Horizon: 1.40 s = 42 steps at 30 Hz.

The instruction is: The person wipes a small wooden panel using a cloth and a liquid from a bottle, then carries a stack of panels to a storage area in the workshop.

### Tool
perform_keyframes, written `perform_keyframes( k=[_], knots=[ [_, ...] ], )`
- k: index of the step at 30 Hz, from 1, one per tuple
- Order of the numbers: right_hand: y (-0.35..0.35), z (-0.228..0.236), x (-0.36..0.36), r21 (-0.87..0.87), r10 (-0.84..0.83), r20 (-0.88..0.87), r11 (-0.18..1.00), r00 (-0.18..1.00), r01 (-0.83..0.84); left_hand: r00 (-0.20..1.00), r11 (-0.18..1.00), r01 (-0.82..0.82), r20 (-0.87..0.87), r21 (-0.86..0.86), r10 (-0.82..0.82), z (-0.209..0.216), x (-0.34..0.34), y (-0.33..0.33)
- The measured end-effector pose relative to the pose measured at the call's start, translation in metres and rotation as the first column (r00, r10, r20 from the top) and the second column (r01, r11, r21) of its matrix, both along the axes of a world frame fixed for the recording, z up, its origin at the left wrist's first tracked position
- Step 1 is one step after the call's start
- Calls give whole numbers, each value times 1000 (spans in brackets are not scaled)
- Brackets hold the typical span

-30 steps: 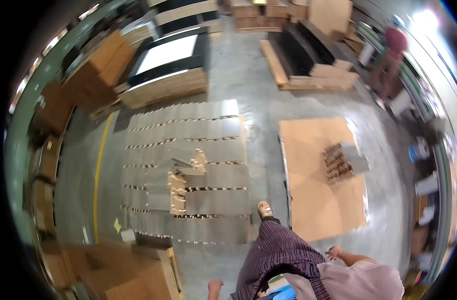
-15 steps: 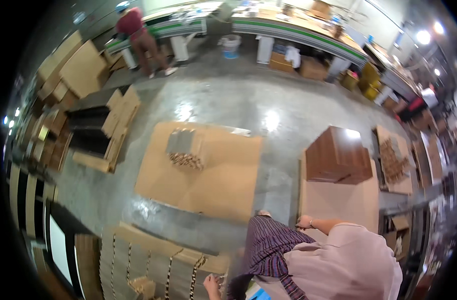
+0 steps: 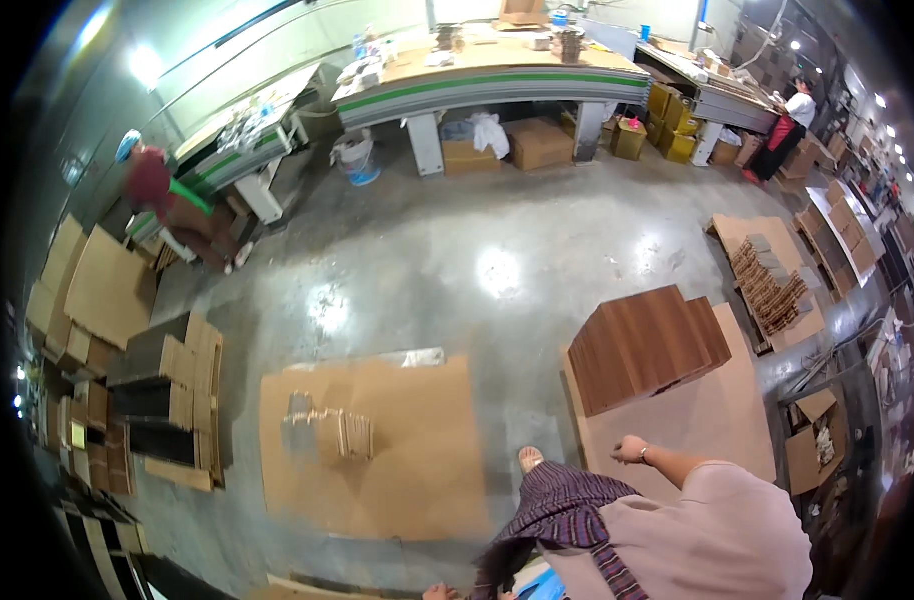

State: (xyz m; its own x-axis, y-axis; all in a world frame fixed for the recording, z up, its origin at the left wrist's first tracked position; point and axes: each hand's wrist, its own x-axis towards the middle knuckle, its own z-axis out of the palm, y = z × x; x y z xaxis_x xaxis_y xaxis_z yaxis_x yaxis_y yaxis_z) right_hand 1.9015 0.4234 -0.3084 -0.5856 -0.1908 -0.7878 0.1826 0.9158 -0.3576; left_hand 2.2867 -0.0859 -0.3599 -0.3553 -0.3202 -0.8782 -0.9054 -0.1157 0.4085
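My right hand (image 3: 631,450) hangs in front of me with a bracelet at the wrist. Its fingers are loosely bent, and I see nothing in them. It is nearest to the cardboard-covered platform (image 3: 617,472) that bears a stack of brown wood-grain panels (image 3: 642,345). At the lower edge only a small part of my left hand (image 3: 439,592) shows; its fingers are too cut off to read. Left of my feet, a flat cardboard sheet (image 3: 417,450) lies on the floor, bearing a small pile of grey and brown pieces (image 3: 349,436).
Dark panels (image 3: 157,400) stand on a pallet at left. A long workbench (image 3: 497,85) spans the back, with a bucket (image 3: 357,160) beside it. Stacked strips (image 3: 769,285) lie on a right-hand pallet. One person (image 3: 172,195) is at far left, another (image 3: 785,130) at far right.
My view has swung up and rightward, so the bench and the far-right person show more. The near-left stack has mostly dropped out below, and my left hand sits lower in the picture.
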Motion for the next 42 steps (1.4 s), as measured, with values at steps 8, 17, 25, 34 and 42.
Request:
perform_keyframes(
  k=[8, 17, 25, 34, 42],
  knots=[
    [35, 53, -138, -241, -687, -24, 709, 726, 662, 963, 981, 193, -186, -15, -193, 26, -278, 3],
    [-32, 58, -281, -378, -682, 344, 529, 645, 760, 953, 961, 275, -124, -28, -277, 28, -475, -51],
    [-54, 49, -440, -227, -691, -9, 705, 723, 671, 902, 903, 430, -36, -13, -430, 11, -667, -133],
    [-16, -77, -471, 109, -138, -431, 973, 892, 203, 598, 592, 660, -153, -462, -787, -19, -1073, -170],
    [-59, -77, -659, -40, -610, 1, 792, 792, 610, 606, 705, 626, -362, -332, -708, 59, -1340, -85]
  ],
)
